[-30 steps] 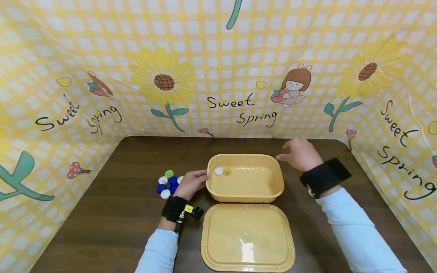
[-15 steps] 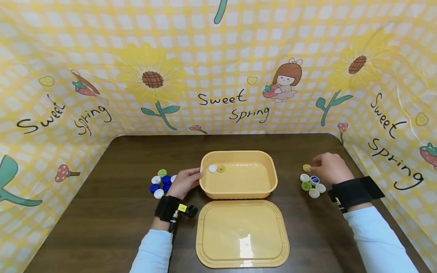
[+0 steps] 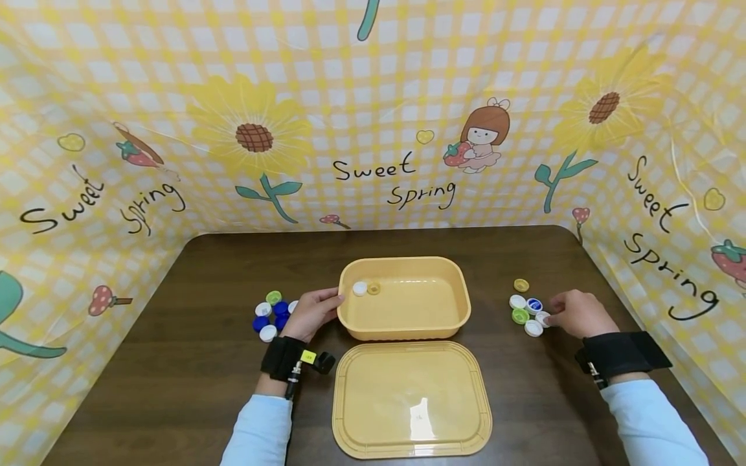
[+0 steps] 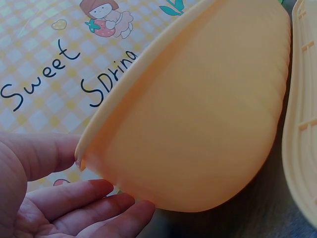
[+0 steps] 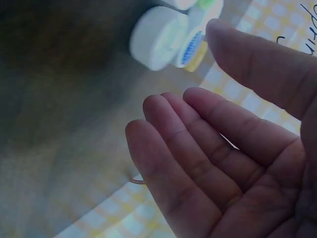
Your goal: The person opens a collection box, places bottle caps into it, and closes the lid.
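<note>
My left hand [image 3: 311,314] grips the left end of a yellow plastic box [image 3: 408,333]; in the left wrist view the thumb is at the rim and the fingertips [image 4: 143,206] lie against the outer wall. Inside the box are a white bottle cap [image 3: 359,288] and a yellow bottle cap [image 3: 373,288]. My right hand [image 3: 581,312] is at the right-hand group of caps, fingertips right at a white cap [image 3: 542,318]. In the right wrist view its fingers are apart from the thumb, nothing held between them. A yellow cap [image 3: 521,285] lies behind that group.
The box's yellow lid [image 3: 412,401] lies flat in front of it. Left of my left hand several blue, white and green caps [image 3: 268,333] are clustered on the dark wooden table [image 3: 175,388]. A checked cloth [image 3: 315,52] encloses the back and sides.
From beside the box, my right hand has moved right to the caps, then off the yellow cap and nearer to me, beside a white one. My left hand keeps its grip; the view shifts slightly.
</note>
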`<control>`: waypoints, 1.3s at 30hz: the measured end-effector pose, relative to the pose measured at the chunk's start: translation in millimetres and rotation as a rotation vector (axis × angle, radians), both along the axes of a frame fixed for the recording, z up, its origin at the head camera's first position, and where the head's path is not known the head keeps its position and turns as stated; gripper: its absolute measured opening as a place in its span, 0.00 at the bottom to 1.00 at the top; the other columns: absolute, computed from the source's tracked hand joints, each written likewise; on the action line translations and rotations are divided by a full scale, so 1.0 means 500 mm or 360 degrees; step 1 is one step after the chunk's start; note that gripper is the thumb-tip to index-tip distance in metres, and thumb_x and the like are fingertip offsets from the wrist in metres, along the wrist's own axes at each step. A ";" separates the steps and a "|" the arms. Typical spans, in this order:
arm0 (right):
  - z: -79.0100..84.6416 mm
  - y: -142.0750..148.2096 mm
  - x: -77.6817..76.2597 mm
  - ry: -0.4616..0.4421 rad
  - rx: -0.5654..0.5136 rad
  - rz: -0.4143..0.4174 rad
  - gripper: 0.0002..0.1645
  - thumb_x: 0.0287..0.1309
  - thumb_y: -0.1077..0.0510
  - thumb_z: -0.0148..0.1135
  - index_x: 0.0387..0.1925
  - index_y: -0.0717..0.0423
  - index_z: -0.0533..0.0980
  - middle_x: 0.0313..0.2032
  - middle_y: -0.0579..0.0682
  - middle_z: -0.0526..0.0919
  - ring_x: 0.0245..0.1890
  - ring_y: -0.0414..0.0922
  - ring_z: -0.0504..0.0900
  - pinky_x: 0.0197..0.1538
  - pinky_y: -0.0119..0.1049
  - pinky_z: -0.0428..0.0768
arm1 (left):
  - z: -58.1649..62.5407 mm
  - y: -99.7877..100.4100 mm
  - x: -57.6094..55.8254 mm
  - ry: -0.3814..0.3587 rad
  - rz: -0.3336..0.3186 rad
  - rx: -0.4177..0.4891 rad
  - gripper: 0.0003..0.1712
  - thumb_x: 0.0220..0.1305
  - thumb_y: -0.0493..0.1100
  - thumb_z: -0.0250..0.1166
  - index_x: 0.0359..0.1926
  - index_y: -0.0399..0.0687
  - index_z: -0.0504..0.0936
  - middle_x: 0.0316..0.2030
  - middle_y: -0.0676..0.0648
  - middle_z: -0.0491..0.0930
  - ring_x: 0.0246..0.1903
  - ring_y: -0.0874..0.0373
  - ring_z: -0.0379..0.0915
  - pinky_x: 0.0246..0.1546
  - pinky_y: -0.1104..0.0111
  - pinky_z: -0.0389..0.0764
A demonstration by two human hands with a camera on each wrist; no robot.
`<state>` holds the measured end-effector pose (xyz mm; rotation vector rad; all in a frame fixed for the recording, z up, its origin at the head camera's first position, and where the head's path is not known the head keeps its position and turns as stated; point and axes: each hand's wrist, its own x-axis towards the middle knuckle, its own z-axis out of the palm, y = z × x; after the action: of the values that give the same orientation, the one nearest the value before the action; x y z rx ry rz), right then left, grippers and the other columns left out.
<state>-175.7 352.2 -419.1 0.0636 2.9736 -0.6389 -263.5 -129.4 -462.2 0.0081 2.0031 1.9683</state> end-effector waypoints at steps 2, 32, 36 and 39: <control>-0.008 0.002 0.001 -0.0017 -0.0014 -0.0009 0.21 0.48 0.60 0.72 0.40 0.73 0.80 0.33 0.63 0.83 0.34 0.56 0.80 0.38 0.52 0.78 | -0.001 -0.001 0.001 0.0005 -0.0006 0.0004 0.25 0.71 0.37 0.58 0.64 0.29 0.69 0.61 0.32 0.71 0.55 0.49 0.74 0.54 0.60 0.75; -0.031 -0.009 -0.002 -0.0098 -0.0037 -0.0052 0.13 0.49 0.64 0.70 0.37 0.68 0.82 0.32 0.61 0.82 0.29 0.52 0.74 0.34 0.45 0.73 | -0.005 -0.004 0.001 -0.0006 0.0000 0.0034 0.25 0.71 0.36 0.58 0.64 0.28 0.69 0.61 0.31 0.70 0.58 0.43 0.71 0.53 0.60 0.76; -0.027 -0.009 0.000 -0.0116 -0.0040 -0.0061 0.12 0.50 0.63 0.70 0.36 0.68 0.82 0.33 0.61 0.82 0.29 0.52 0.74 0.35 0.47 0.74 | -0.002 -0.003 0.001 -0.0005 -0.0009 0.0044 0.25 0.71 0.36 0.58 0.64 0.28 0.69 0.61 0.31 0.70 0.58 0.43 0.71 0.54 0.60 0.75; -0.022 -0.008 0.002 -0.0110 -0.0033 -0.0058 0.11 0.51 0.63 0.70 0.35 0.67 0.83 0.32 0.60 0.82 0.29 0.52 0.74 0.34 0.46 0.74 | 0.000 -0.001 0.000 -0.0003 -0.0011 0.0034 0.24 0.71 0.36 0.58 0.64 0.29 0.69 0.61 0.32 0.70 0.58 0.44 0.71 0.55 0.59 0.74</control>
<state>-174.6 348.2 -430.1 0.1357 2.9054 -0.6576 -263.3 -130.1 -462.1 0.0180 1.9782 1.9849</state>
